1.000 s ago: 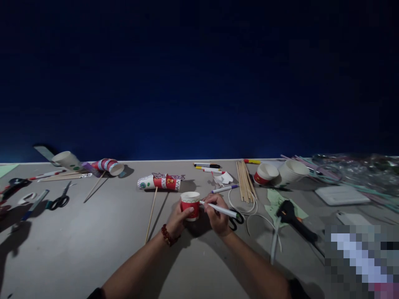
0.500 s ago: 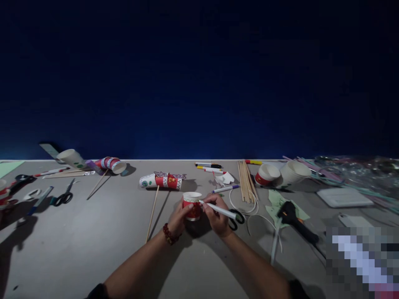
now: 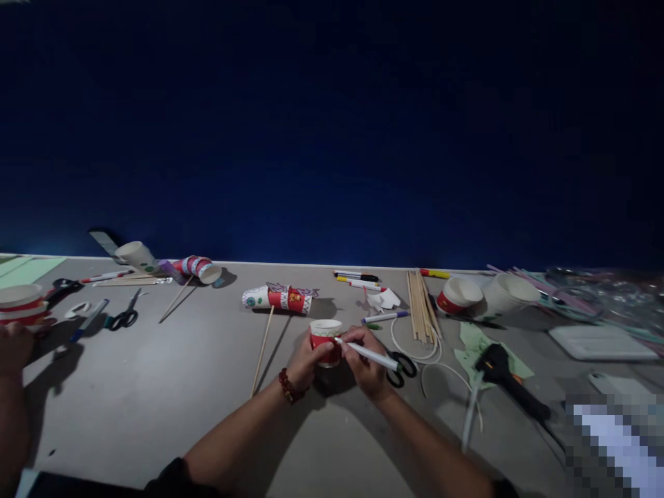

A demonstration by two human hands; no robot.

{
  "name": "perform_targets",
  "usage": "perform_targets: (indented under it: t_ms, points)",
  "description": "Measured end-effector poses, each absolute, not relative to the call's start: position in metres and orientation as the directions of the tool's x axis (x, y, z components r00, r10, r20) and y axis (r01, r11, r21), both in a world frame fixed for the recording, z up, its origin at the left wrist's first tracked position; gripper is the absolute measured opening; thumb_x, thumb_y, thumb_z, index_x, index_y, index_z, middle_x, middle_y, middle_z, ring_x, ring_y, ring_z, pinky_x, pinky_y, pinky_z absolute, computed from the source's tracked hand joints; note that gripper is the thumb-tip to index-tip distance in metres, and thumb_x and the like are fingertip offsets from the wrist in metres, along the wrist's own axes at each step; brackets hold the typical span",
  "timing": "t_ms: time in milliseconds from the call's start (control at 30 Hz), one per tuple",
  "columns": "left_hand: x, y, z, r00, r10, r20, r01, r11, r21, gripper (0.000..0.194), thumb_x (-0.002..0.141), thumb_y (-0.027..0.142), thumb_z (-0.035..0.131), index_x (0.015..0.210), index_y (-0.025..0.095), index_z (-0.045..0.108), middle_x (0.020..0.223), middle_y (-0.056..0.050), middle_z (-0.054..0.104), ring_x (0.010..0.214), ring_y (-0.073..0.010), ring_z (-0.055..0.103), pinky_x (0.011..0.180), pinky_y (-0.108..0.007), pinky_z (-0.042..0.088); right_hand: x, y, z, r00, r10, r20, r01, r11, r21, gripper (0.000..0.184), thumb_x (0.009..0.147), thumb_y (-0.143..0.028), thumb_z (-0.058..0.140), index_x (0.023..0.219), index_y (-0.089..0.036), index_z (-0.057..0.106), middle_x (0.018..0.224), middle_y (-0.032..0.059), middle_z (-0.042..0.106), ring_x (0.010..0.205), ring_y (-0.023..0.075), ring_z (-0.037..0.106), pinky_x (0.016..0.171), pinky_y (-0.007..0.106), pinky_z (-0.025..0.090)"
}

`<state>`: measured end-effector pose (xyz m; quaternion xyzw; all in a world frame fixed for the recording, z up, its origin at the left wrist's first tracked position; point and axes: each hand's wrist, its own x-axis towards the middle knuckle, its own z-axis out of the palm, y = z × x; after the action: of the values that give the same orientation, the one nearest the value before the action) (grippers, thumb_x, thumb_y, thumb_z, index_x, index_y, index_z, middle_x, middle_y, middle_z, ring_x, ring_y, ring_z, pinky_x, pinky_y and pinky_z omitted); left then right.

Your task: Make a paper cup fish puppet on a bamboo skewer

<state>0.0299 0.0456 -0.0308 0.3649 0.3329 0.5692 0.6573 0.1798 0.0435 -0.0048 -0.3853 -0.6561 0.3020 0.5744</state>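
A red and white paper cup (image 3: 326, 333) is upright in my left hand (image 3: 303, 361), whose fingers wrap its left side. Wavy green marks run along the white band below its rim. My right hand (image 3: 367, 360) pinches a white marker (image 3: 374, 355), with the tip at the cup's right front. Black-handled scissors (image 3: 405, 368) lie just right of that hand. Behind my hands rests a dragon-like figure (image 3: 277, 299) made of paper cups, fixed to a wooden stick (image 3: 263, 349).
Wooden sticks (image 3: 419, 304), markers (image 3: 357, 277), paper cups (image 3: 511, 296) and a black glue gun (image 3: 511, 384) lie to the right. At far left a co-worker's hand (image 3: 14, 346) holds a red and white cup (image 3: 21, 304). Another cup figure (image 3: 197, 268) and scissors (image 3: 123, 318) lie left.
The view has shifted, so the table things sit further right. The co-worker's hand and cup at far left now show more fully. My hands keep hold of the cup and marker.
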Motion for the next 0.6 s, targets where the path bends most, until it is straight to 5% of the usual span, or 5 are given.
perform_targets:
  t_ms: [600]
  points:
    - [0.0298,0.0467,-0.0337,0.171,0.984,-0.043,-0.586,0.137,0.799,0.063,0.068,0.034,0.085,0.124,0.018,0.064,0.110,-0.009,0.073,0.105,-0.0259,0.065,0.096,-0.037,0.046,0.1811,0.0436,0.0003,-0.112,0.830,0.547,0.234,0.557,-0.797,0.006,0.090,-0.024,0.056,0.091,-0.024,0.062,0.077,0.0014,0.064,0.069,0.0182,0.062,0.063,0.028,0.050]
